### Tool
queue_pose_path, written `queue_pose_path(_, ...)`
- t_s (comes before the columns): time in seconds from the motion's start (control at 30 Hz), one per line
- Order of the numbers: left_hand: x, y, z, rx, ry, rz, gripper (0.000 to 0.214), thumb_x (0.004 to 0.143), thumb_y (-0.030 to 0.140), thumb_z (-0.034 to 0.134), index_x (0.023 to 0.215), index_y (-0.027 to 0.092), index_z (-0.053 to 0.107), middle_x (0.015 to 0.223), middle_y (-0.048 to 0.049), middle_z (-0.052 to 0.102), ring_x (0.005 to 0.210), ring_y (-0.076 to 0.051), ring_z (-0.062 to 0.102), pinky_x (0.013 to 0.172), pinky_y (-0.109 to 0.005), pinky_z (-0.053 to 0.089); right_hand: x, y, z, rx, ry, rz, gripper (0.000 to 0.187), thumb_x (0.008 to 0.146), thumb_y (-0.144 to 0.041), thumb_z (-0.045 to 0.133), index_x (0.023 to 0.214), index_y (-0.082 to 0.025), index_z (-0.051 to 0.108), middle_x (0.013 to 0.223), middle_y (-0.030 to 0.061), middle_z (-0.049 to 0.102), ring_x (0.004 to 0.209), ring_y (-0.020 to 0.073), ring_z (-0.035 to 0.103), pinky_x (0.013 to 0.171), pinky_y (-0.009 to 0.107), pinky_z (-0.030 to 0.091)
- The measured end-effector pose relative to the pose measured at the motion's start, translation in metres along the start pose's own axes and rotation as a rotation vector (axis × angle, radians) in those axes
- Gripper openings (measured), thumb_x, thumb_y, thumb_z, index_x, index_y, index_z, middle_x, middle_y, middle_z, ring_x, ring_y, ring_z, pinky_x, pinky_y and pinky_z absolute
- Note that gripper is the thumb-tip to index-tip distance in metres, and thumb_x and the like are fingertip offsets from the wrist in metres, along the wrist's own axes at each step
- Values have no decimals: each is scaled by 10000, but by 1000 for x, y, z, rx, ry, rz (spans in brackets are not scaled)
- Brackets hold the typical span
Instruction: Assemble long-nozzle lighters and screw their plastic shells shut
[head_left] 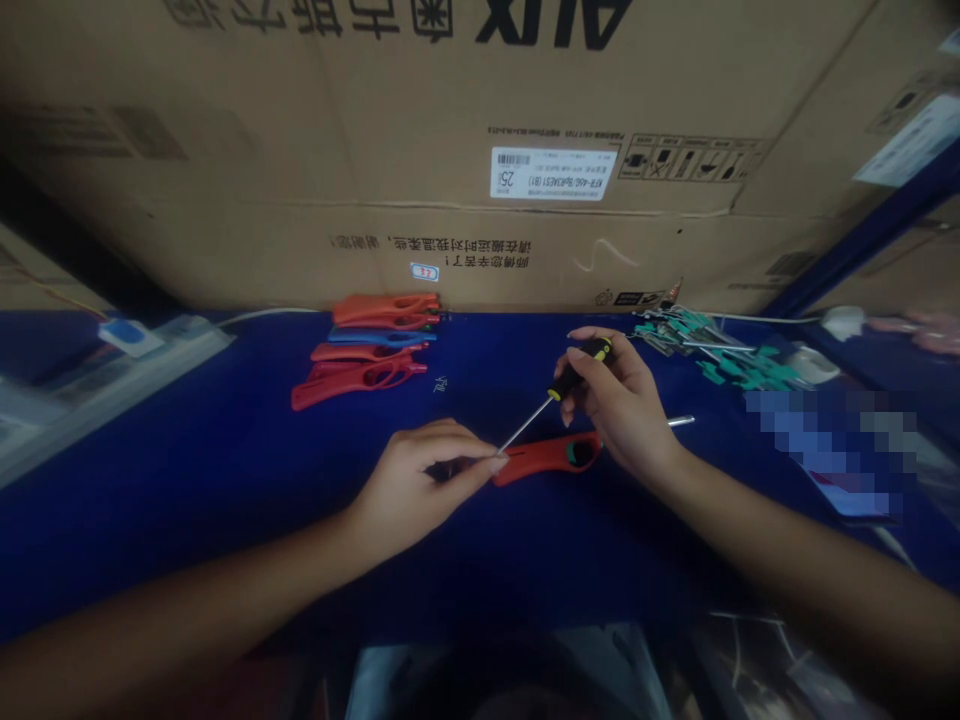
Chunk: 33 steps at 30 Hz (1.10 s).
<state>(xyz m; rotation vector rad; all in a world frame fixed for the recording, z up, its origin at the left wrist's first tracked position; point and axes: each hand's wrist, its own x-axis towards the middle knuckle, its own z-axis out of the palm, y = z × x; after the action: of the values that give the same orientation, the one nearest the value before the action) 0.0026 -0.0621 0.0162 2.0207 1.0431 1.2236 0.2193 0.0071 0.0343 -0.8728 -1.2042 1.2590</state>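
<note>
Plainly, a red case (541,456) lies between the right hand (628,408), holding a screwdriver (564,382), and the left hand (424,475), grip unclear.

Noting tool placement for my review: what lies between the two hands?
In the head view, the screwdriver shaft slants from the right hand down to the left hand, a red casing below it.

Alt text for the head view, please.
The right hand holds a black-and-yellow screwdriver, its shaft reaching the left hand at the end of an orange lighter casing on a blue tabletop. Beyond are more casings, green parts and a cardboard box.
</note>
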Motion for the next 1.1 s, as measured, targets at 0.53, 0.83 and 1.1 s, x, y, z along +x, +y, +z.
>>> queue_pose_path(0.53,-1,-2,1,16,-17,19,63,863,174,746,822,196,789,758,-24,761,670,-135,661,620,-255,529,-1,1,-1,-48,-30,-32,342,852,-388,723,1074,-251,503,752,-50,624,512,96,581,406,215,488)
queue_pose_path(0.83,-1,-3,1,27,-37,-16,73,864,172,741,817,195,792,753,-22,757,655,-128,653,601,-244,512,-10,-12,2,-199,-10,-230,330,867,-393,732,1081,-266,515,794,-52,616,441,74,568,401,222,517)
queue_pose_path(1.1,-2,-4,3,23,-44,-20,57,856,183,752,826,200,798,754,-19,749,666,-129,669,618,-244,532,-18,-17,2,-204,-94,-280,339,889,-354,713,1160,-307,514,874,-17,613,544,111,590,420,249,525)
